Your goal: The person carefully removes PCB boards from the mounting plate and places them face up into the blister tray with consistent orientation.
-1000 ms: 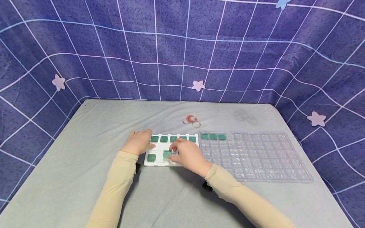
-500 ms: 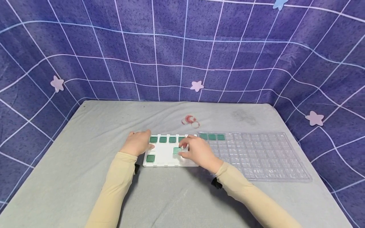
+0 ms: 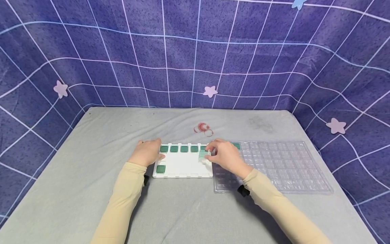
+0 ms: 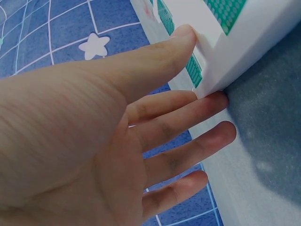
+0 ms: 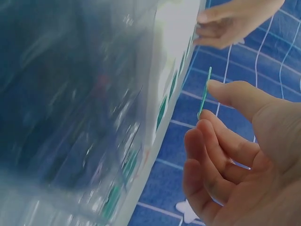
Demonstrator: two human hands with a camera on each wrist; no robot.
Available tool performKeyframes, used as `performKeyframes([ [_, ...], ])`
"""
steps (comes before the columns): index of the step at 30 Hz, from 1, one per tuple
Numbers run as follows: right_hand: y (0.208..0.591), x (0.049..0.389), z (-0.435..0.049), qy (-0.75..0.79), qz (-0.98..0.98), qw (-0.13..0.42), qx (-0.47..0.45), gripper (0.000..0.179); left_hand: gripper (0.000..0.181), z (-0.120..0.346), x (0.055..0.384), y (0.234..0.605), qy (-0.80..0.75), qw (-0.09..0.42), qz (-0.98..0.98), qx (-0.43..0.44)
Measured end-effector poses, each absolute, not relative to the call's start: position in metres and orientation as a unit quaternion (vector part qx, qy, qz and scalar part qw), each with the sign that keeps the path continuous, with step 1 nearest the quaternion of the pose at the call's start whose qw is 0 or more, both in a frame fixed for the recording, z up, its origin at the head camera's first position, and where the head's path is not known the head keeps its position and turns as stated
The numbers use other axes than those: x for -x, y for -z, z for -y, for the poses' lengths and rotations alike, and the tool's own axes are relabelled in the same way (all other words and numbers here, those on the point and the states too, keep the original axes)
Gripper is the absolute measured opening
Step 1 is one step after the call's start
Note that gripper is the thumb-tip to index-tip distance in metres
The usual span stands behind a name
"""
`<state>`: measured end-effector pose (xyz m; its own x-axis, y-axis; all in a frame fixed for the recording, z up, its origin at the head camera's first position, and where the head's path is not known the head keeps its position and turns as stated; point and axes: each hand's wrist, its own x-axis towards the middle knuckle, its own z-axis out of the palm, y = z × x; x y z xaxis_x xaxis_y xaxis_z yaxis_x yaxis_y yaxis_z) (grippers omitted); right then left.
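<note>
My right hand (image 3: 228, 156) pinches a small square green circuit board (image 3: 203, 154) by its edges between thumb and index finger. In the right wrist view this board (image 5: 205, 94) is seen edge-on, raised off the white tray. The white tray (image 3: 179, 167) has a row of similar green boards (image 3: 184, 149) along its far side, and one more board (image 3: 160, 169) sits at its near left corner. My left hand (image 3: 146, 153) holds the tray's left end. In the left wrist view the thumb (image 4: 183, 40) lies on the tray's top, with fingertips (image 4: 217, 100) against its outer side.
A large clear plastic tray (image 3: 283, 166) with many compartments lies right of the white tray. One green board (image 3: 236, 146) shows in its far row, others there hidden behind my right hand. Grey cloth (image 3: 122, 122) covers the table; a purple grid curtain (image 3: 182, 54) surrounds it.
My right hand has lifted the circuit board from the white tray's near row and carried it right and away, toward the clear tray. The left hand stays on the white tray.
</note>
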<state>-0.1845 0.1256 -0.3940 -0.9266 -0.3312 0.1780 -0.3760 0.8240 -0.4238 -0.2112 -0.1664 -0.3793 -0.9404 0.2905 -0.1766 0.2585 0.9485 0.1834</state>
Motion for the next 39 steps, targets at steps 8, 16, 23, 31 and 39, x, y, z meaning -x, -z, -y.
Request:
performKeyframes([
  [8,0.398,0.194,-0.148,-0.254,0.948,0.052,-0.185,0.026,0.043,0.168,0.211,0.379,-0.08,0.095,-0.982,-0.145],
  [16,0.402,0.204,-0.168,-0.265,0.95,0.004,-0.162,0.027,0.041,0.168,0.211,0.38,-0.082,0.092,-0.981,-0.147],
  [23,0.407,0.208,-0.179,-0.263,0.951,-0.006,-0.161,0.025,0.041,0.169,0.211,0.381,-0.084,0.089,-0.982,-0.147],
  [31,0.413,0.211,-0.18,-0.249,0.954,-0.002,-0.169,0.023,0.039,0.169,0.211,0.38,-0.088,0.09,-0.981,-0.147],
  [39,0.417,0.212,-0.181,-0.242,0.955,-0.013,-0.174,0.023,0.037,0.169,0.211,0.38,-0.086,0.094,-0.981,-0.145],
])
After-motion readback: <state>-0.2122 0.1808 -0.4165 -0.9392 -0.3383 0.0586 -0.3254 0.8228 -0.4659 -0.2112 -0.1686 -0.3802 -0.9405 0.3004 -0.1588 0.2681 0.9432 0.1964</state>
